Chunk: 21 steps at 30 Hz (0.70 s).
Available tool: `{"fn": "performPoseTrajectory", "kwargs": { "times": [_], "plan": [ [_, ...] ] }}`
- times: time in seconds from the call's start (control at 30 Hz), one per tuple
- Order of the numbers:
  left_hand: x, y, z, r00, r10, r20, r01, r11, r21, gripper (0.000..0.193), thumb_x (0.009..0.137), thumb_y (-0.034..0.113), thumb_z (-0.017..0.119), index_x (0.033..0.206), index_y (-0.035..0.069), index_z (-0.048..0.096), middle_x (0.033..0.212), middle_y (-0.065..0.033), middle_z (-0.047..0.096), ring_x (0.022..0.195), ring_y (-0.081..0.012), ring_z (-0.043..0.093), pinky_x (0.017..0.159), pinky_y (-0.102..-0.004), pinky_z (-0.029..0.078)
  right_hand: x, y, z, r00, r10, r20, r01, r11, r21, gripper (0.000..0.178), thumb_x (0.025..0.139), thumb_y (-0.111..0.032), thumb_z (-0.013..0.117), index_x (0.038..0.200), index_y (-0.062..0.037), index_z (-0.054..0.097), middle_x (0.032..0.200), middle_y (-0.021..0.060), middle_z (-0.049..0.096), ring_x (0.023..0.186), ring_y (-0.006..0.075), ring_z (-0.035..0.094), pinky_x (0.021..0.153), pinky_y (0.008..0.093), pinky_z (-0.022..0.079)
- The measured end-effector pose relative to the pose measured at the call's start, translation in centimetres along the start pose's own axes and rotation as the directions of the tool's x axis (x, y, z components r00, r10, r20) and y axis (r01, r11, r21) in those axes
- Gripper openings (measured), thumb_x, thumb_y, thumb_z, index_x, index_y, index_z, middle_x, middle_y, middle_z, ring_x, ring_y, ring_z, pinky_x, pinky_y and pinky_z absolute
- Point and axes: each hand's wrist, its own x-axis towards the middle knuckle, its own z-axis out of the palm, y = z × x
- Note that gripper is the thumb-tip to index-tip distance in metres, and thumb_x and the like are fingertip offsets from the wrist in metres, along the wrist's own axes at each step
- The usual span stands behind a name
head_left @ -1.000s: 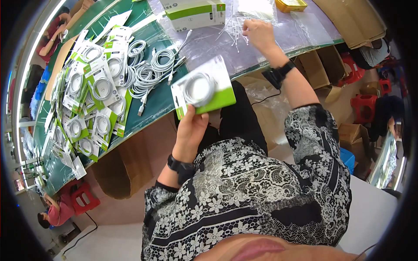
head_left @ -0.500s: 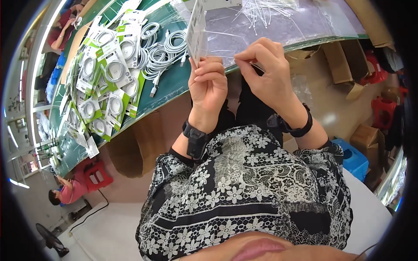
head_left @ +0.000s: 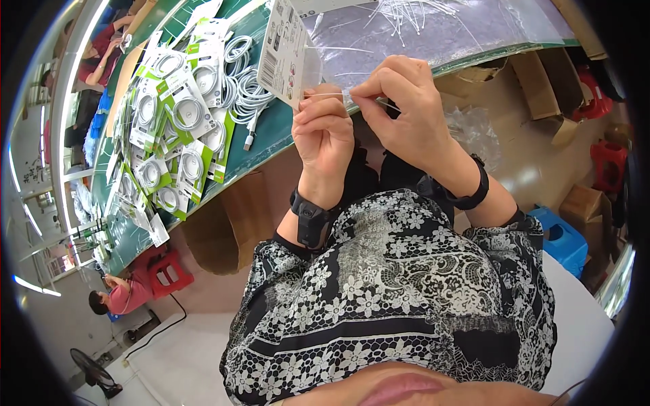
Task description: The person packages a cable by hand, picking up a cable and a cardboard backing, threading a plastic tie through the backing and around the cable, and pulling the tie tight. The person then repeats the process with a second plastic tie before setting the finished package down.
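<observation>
My left hand (head_left: 323, 139) is closed on a white packaging card (head_left: 279, 57), held upright by its lower edge, with the printed, barcoded side showing. My right hand (head_left: 409, 111) pinches a thin white plastic tie (head_left: 333, 95) that runs across to the card beside my left fingertips. A second thin white strand sticks out from the card toward the right. What lies behind the card is hidden. Just left of the card, coiled white cables (head_left: 252, 98) with plugs lie on the green table (head_left: 267, 132).
Carded white cables (head_left: 188, 111) are heaped on the table's left side. Loose white ties (head_left: 409, 17) lie at the far right. Below the edge are cardboard boxes (head_left: 538, 91), a blue stool (head_left: 563, 240) and red stools (head_left: 169, 271). Other people sit at the far left.
The card has turned from nearly edge-on to show its printed side. My right hand has moved slightly left, toward my left fingers, with the tie now stretched between them. The whole view has shifted slightly.
</observation>
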Motion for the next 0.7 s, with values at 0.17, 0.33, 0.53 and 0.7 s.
{"fn": "performPoseTrajectory", "kwargs": {
  "times": [0.17, 0.33, 0.53, 0.7],
  "plan": [
    [-0.01, 0.26, -0.23, 1.000, 0.007, -0.002, -0.007, 0.999, 0.036, 0.006, 0.081, -0.005, 0.057, 0.085, -0.007, 0.052, 0.071, -0.0122, 0.055, 0.060, -0.0168, 0.058, 0.048, -0.0199, 0.055, 0.07, 0.06, 0.37, 1.000, -0.005, -0.009, 0.005, 1.000, 0.025, 0.013, 0.068, 0.001, 0.069, 0.075, -0.0073, 0.061, 0.069, 0.0002, 0.054, 0.069, 0.0170, 0.052, 0.074, 0.0299, 0.036],
    [-0.17, 0.25, -0.02, 1.000, 0.008, -0.002, -0.008, 1.000, 0.028, 0.006, 0.082, -0.004, 0.056, 0.085, -0.007, 0.052, 0.071, -0.0124, 0.055, 0.061, -0.0171, 0.058, 0.048, -0.0200, 0.055, 0.13, -0.19, 0.18, 1.000, 0.014, 0.004, -0.014, 0.999, 0.040, 0.013, 0.068, 0.001, 0.069, 0.075, -0.0075, 0.061, 0.069, 0.0002, 0.053, 0.069, 0.0168, 0.051, 0.073, 0.0296, 0.036],
    [-0.20, 0.19, -0.14, 1.000, 0.007, 0.007, -0.007, 1.000, 0.025, 0.005, 0.082, -0.005, 0.055, 0.085, -0.008, 0.052, 0.071, -0.0127, 0.054, 0.061, -0.0174, 0.058, 0.047, -0.0204, 0.055, 0.19, -0.07, 0.48, 1.000, 0.007, 0.005, -0.007, 0.999, 0.046, 0.013, 0.068, 0.001, 0.068, 0.075, -0.0075, 0.062, 0.070, 0.0004, 0.054, 0.068, 0.0168, 0.051, 0.072, 0.0291, 0.036],
    [-0.12, 0.12, -0.23, 1.000, 0.010, -0.012, -0.010, 1.000, 0.025, 0.005, 0.083, -0.005, 0.054, 0.085, -0.008, 0.052, 0.071, -0.0130, 0.054, 0.060, -0.0175, 0.058, 0.046, -0.0207, 0.054, 0.13, 0.07, 0.68, 1.000, 0.018, -0.002, -0.017, 0.997, 0.076, 0.012, 0.068, 0.000, 0.068, 0.076, -0.0071, 0.063, 0.070, 0.0007, 0.053, 0.068, 0.0171, 0.051, 0.071, 0.0291, 0.036]
  ]
}}
